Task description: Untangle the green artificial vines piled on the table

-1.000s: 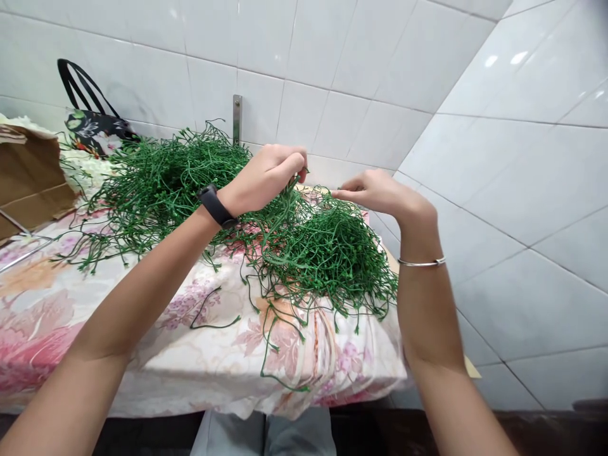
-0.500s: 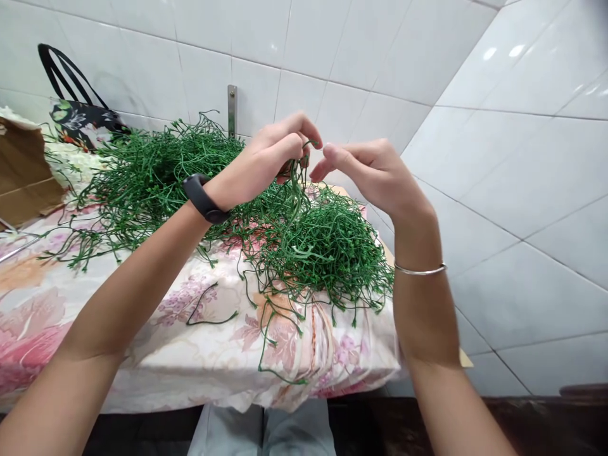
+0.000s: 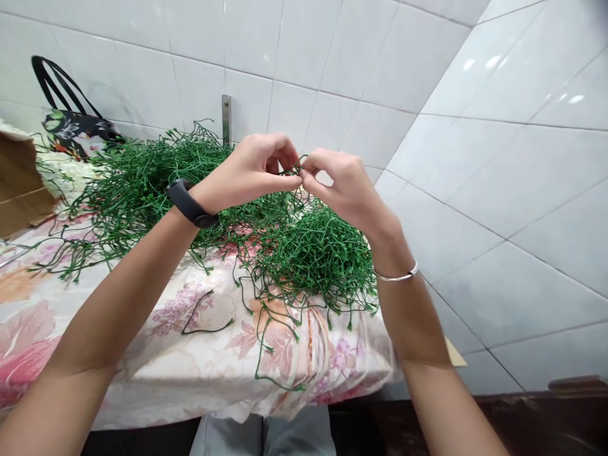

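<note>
My left hand and my right hand meet fingertip to fingertip above the table, both pinched on one thin green plastic stem. A black band sits on my left wrist, a thin silver bangle on my right. Below the hands lies a tangled heap of green plastic stems near the table's right end. A larger heap of the same stems spreads behind my left forearm. One loose stem lies alone on the flowered tablecloth.
A black flowered bag leans on the tiled wall at the back left, beside a brown cardboard box. A metal bracket is fixed to the wall. The tiled side wall closes in on the right.
My right hand has come in to meet my left, and both now pinch the same stem. The left hand rose, then settled a little lower.
</note>
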A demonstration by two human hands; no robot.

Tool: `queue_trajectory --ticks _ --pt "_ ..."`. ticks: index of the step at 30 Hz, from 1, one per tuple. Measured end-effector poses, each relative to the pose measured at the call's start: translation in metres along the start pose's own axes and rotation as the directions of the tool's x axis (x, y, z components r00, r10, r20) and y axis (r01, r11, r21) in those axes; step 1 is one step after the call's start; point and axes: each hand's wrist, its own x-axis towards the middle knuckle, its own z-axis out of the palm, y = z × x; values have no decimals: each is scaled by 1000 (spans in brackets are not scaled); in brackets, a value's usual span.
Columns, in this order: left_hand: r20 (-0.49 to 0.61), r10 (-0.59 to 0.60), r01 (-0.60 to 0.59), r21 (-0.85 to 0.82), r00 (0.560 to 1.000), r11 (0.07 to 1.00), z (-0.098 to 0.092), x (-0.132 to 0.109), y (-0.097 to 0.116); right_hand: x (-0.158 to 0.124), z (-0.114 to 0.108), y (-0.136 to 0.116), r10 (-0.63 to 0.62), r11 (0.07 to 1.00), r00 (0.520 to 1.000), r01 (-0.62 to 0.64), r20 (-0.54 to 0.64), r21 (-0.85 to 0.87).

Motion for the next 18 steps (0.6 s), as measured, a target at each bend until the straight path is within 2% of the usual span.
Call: queue_trajectory --ticks 5,9,15,18 --pt "-63 38 -25 197 997 980 1 2 -5 0 6 4 -31 990 998 24 -48 -143" --pt "-115 59 -30 233 992 972 1 2 -5 2 8 7 -32 994 994 20 -103 -107" --pt "-93 57 -23 333 994 943 2 2 -2 4 16 4 14 1000 999 -14 -38 10" --pt "-56 65 -36 414 996 910 6 2 -3 4 21 3 -22 997 1000 22 5 -79"
